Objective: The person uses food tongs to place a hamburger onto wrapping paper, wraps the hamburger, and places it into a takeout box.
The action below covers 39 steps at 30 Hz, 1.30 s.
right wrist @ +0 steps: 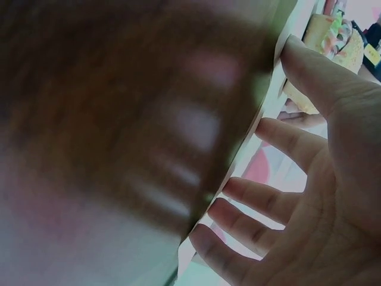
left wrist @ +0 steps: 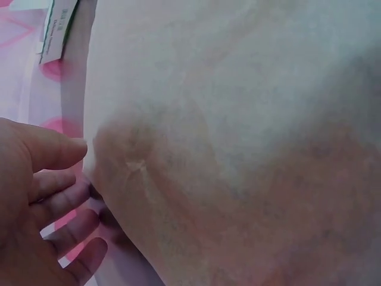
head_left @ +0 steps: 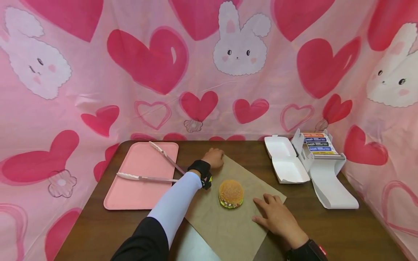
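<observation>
A hamburger (head_left: 231,194) with a sesame bun and green filling sits on a sheet of brown wrapping paper (head_left: 225,230). My left hand (head_left: 213,158) reaches to the far left corner of the paper. In the left wrist view, its thumb stands apart from the loosely bent fingers (left wrist: 62,202), right at the paper's edge. To the right of the hamburger, my right hand (head_left: 277,217) lies over the paper's right corner, fingers spread. The right wrist view shows those fingertips (right wrist: 223,211) against the surface, with part of the hamburger (right wrist: 351,53) beyond the thumb.
Tongs with pale tips (head_left: 128,176) lie spread over a pink tray (head_left: 140,197) at left, partly behind my left forearm. An open white clamshell box (head_left: 290,168) stands back right, beside a white dispenser (head_left: 321,143) with coloured labels and a hanging paper strip (head_left: 331,186).
</observation>
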{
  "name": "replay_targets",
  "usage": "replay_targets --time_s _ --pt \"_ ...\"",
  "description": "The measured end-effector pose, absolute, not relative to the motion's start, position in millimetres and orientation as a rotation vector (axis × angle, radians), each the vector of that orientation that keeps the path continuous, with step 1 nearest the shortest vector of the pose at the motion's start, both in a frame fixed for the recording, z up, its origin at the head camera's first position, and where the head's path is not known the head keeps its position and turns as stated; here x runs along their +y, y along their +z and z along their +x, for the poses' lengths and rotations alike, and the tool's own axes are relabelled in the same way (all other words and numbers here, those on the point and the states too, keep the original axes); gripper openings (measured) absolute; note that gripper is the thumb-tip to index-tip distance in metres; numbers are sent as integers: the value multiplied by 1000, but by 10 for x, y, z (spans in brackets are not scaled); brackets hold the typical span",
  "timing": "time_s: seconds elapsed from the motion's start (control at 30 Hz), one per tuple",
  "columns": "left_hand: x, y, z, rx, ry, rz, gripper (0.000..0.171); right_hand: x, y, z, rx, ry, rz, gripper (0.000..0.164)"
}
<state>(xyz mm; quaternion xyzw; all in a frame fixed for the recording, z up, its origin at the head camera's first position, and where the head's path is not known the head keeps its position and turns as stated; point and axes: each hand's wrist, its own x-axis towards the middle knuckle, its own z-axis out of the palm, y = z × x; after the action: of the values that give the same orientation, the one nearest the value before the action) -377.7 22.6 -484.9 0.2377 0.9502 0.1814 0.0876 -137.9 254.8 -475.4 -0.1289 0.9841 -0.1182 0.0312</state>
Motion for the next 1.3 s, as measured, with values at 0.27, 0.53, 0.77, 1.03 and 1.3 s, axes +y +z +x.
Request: replay_targets --time_s 0.27,0.53,0.77,1.03,1.3 --pt "214 -4916 -3808 2786 579 801 24 2552 -4752 -1384 2994 -366 -354 63" --pt "202 -4890 -3790 2745 621 767 42 2553 -4765 -1375 3006 -371 -375 62" --pt "221 -4927 -3789 2783 589 827 39 2556 -4782 -1374 3010 -364 -376 62" --pt "258 -4871 -3757 2735 683 804 36 2566 -4771 -1377 3008 -368 -391 61" --pt "267 -4777 -3748 2633 992 688 37 2570 -4776 -1375 3024 -364 -424 61"
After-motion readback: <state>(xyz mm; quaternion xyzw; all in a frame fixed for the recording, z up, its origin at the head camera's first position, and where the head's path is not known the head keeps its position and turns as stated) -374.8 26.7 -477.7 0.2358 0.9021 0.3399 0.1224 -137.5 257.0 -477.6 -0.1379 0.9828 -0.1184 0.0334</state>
